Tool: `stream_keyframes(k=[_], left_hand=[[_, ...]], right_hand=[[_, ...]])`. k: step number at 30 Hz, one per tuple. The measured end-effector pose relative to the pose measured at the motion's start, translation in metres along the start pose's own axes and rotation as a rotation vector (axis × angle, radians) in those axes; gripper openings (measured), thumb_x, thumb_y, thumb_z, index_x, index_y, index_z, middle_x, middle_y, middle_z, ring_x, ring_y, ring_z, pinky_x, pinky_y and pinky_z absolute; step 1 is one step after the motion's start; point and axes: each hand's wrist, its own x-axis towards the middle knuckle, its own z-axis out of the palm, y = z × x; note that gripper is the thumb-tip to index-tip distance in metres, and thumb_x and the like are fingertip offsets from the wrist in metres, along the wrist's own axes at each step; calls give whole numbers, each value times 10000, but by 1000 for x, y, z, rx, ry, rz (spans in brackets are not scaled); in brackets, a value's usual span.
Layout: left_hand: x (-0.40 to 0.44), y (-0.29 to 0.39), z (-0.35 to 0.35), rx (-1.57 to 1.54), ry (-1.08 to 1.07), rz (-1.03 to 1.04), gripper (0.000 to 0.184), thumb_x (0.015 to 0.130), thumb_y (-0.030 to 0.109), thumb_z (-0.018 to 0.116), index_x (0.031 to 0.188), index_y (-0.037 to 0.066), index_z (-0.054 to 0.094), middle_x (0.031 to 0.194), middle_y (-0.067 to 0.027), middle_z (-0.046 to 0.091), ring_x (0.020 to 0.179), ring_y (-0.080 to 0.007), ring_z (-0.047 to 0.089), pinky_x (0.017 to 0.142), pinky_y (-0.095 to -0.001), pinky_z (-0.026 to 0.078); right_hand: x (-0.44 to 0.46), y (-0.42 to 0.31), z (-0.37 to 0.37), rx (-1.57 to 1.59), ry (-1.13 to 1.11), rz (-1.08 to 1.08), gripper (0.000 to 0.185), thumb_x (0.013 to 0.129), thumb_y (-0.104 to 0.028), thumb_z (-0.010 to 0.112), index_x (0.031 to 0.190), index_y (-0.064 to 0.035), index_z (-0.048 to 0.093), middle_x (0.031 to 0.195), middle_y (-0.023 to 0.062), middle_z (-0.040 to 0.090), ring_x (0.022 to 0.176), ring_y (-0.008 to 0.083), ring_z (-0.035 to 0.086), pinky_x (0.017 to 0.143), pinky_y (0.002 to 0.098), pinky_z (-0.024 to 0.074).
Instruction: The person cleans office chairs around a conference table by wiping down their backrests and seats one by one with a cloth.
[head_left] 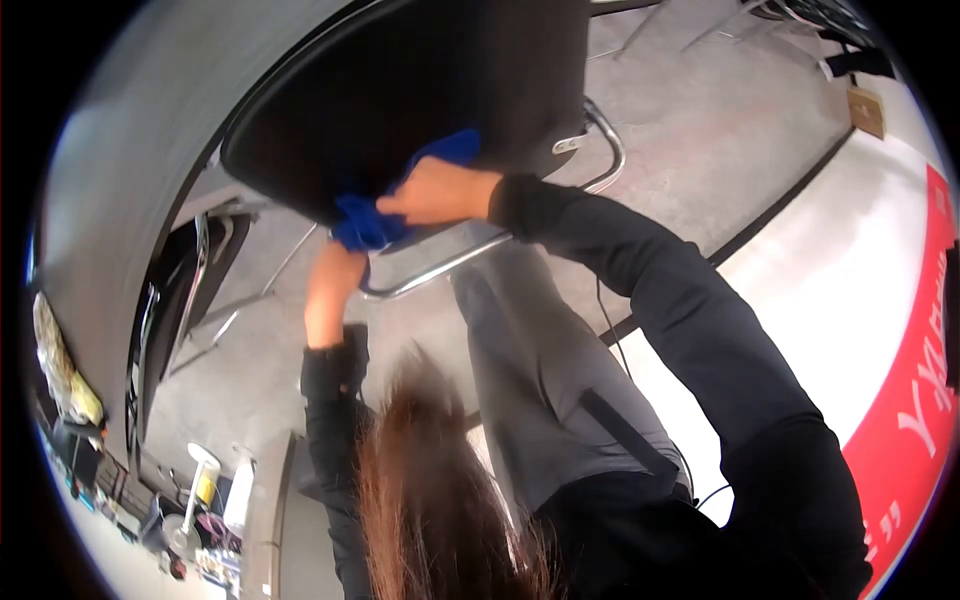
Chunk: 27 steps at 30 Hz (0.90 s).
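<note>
Your right hand (440,190) is folded around a blue cloth (372,222), with blue fabric showing on both sides of the fingers. Your left hand (338,262) meets the cloth's lower end; its fingertips are hidden and the area is blurred, so you cannot tell whether they grip it or just press against it. The cloth is bunched at the near edge of a black chair (410,90), with one part spread up over the dark surface beyond your right hand. Just below it, a shiny metal tube (440,268) of the chair curves toward you and runs up on the right to a small bracket.

You wear black sleeves (690,300) and grey trousers (540,370), and long brown hair (430,480) hangs in front of the view. Grey floor (700,120) lies under the chair. On the right, a red band (915,400) with white lettering borders a white surface (810,270), and a small brown box (866,112) stands near its far end.
</note>
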Motion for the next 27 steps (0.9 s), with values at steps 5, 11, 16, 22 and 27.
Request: stream_keyframes(k=[5, 11, 16, 22, 27], left_hand=[[-12, 28, -36, -326, -16, 9, 490, 887, 407, 557, 1069, -44, 620, 985, -250, 646, 962, -390, 603, 860, -431, 450], [-29, 150, -150, -1001, 455, 440, 285, 947, 264, 600, 947, -17, 646, 741, 14, 557, 645, -40, 496, 578, -217, 430], [-15, 194, -108, -347, 725, 482, 381, 885, 310, 628, 743, -41, 589, 611, -240, 481, 515, -354, 479, 520, -389, 406], [-31, 162, -43, -86, 229, 379, 367, 872, 358, 617, 848, -6, 658, 816, -242, 637, 802, -437, 608, 678, -452, 486], [-57, 170, -112, -203, 503, 621, 196, 902, 161, 623, 859, -20, 559, 769, -169, 529, 667, -305, 509, 625, -362, 424]], right_hand=[[-3, 22, -87, 95, 99, 185, 246, 734, -202, 657, 955, -113, 596, 670, 143, 616, 657, 344, 628, 584, 439, 494], [-34, 72, -186, 133, 766, 607, 305, 726, -303, 738, 876, -67, 615, 665, 160, 618, 654, 345, 635, 569, 391, 498], [-60, 71, -145, -52, 741, 707, 449, 741, -453, 757, 849, -36, 632, 700, 185, 624, 693, 397, 610, 614, 425, 486], [-153, 53, -91, 61, 178, 896, 406, 729, -160, 664, 1130, -145, 607, 873, 153, 672, 817, 349, 646, 708, 441, 511], [-100, 35, -164, 144, 659, 810, 257, 730, -126, 641, 974, -84, 575, 792, 173, 637, 757, 368, 630, 651, 436, 492]])
